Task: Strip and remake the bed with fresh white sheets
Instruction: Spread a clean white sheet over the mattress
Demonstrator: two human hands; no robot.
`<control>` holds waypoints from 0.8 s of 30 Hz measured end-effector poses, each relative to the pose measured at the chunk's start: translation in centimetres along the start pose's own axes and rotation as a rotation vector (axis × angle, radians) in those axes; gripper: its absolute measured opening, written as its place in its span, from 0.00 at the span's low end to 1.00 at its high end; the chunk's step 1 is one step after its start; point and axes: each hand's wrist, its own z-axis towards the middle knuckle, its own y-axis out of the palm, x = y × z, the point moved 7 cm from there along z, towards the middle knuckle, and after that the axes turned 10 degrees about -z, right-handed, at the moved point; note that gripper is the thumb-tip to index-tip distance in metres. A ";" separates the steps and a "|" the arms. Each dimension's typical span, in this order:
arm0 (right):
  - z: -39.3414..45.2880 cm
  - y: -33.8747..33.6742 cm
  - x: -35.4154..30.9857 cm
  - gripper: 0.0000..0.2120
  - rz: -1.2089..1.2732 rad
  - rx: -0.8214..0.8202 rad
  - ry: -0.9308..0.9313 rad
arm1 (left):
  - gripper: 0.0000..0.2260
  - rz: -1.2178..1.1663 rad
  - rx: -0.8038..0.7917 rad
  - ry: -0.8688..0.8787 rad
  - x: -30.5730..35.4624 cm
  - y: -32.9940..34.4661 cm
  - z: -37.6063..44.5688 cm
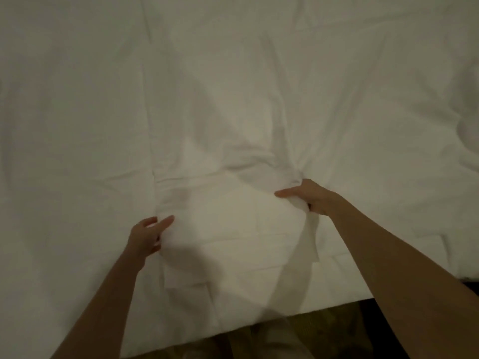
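Head view: both hands are gathering the white sheet [233, 112]; right hand [308, 195] is clamping a bunch, left hand [147, 235] pinching a fold, probably to lift it.

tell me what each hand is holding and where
Both hold the folded white sheet lying on the bed: the right hand grips its far right corner, the left hand its left edge.

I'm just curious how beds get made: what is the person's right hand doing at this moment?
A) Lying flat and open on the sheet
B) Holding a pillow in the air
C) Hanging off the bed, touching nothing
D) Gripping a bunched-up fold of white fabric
D: the right hand has its thumb and fingers curled round a bunch of the white sheet, with creases fanning out from the grip.
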 end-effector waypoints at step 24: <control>-3.9 -1.1 7.5 0.17 -0.455 -0.214 0.124 | 0.09 0.170 -0.203 -0.120 -5.6 0.9 -3.8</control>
